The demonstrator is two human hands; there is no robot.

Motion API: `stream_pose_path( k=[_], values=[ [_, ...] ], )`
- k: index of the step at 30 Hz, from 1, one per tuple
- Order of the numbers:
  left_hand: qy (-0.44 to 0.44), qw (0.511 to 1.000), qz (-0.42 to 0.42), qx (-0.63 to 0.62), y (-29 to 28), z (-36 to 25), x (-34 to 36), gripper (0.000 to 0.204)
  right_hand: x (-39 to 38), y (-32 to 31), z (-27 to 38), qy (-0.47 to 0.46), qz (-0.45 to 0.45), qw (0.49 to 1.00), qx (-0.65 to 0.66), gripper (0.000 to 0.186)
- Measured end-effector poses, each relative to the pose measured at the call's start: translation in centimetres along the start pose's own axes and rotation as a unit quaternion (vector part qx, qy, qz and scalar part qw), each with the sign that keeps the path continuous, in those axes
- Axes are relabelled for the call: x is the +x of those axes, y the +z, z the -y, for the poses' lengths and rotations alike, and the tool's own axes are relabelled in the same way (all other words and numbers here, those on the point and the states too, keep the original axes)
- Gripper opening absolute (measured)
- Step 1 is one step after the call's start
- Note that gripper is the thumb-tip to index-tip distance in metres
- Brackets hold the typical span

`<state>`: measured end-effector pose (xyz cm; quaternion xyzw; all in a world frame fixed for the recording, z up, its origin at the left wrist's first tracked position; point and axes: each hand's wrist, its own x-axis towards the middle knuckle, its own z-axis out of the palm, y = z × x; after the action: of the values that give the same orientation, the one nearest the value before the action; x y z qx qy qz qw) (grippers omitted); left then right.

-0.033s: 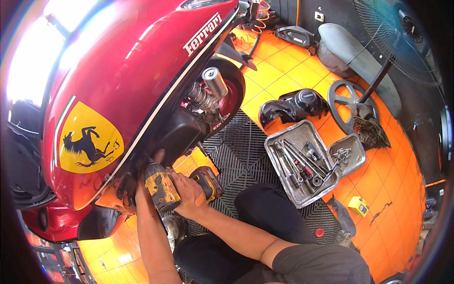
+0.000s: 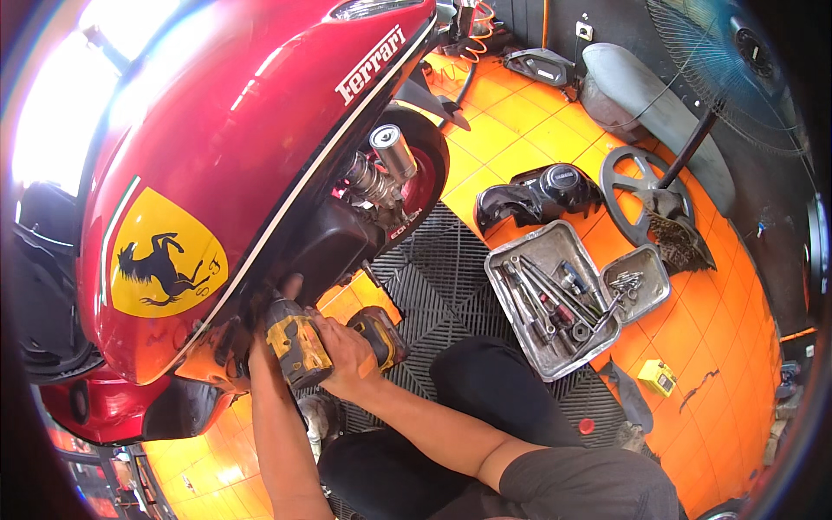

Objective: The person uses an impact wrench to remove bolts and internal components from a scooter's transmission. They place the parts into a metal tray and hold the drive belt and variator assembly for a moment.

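Observation:
My right hand (image 2: 348,357) is wrapped round the handle of a worn yellow-and-black cordless impact driver (image 2: 296,345). The driver's nose points up into the dark underside of a red motor scooter (image 2: 234,130). Its battery end (image 2: 380,336) sticks out to the right of my hand. Beside the nose, my left hand (image 2: 290,286) reaches up under the scooter's side panel. Only a fingertip shows there; the driver and dark parts hide the other fingers. A black cover (image 2: 325,243) and a silver cylindrical part (image 2: 393,152) are just beyond.
A metal tray (image 2: 555,373) of wrenches and sockets lies on the right, with a smaller tray (image 2: 663,299) of bolts against it. Past them are a black engine cover (image 2: 537,192), a fan (image 2: 737,69) on a round base and a yellow box (image 2: 657,378). Black grating (image 2: 433,295) covers the floor.

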<state>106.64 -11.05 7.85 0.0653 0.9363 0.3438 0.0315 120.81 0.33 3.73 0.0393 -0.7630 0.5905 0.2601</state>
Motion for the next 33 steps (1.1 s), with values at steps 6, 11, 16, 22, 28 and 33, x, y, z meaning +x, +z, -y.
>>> stream_pose_path(
  k=[6,11,16,22,28,33],
  values=[
    [-0.007,1.000,0.014,-0.011,0.1,-0.4,-0.7,0.083,-0.7,0.2,0.1,0.001,0.009,1.000,-0.009,0.077],
    [-0.021,0.999,0.030,-0.040,-0.5,-1.0,-1.6,0.083,-0.7,-0.4,-0.3,-0.020,-0.005,1.000,0.014,0.079],
    [-0.032,0.998,0.044,-0.017,-0.1,-3.7,-2.3,0.080,-0.4,-3.3,-1.5,-0.046,-0.002,0.997,0.056,0.082],
    [0.021,0.994,-0.070,0.086,-0.2,5.5,2.0,0.064,-0.8,-6.3,-2.1,-0.084,-0.103,0.989,0.059,0.080],
    [-0.067,0.982,-0.104,0.141,2.0,2.2,3.9,0.061,-0.8,-13.1,-2.7,-0.037,-0.152,0.986,0.056,0.081],
    [-0.064,0.972,-0.133,0.180,-0.1,5.3,5.5,0.059,-0.6,-15.7,-2.7,-0.066,-0.211,0.975,-0.002,0.064]
  ],
)
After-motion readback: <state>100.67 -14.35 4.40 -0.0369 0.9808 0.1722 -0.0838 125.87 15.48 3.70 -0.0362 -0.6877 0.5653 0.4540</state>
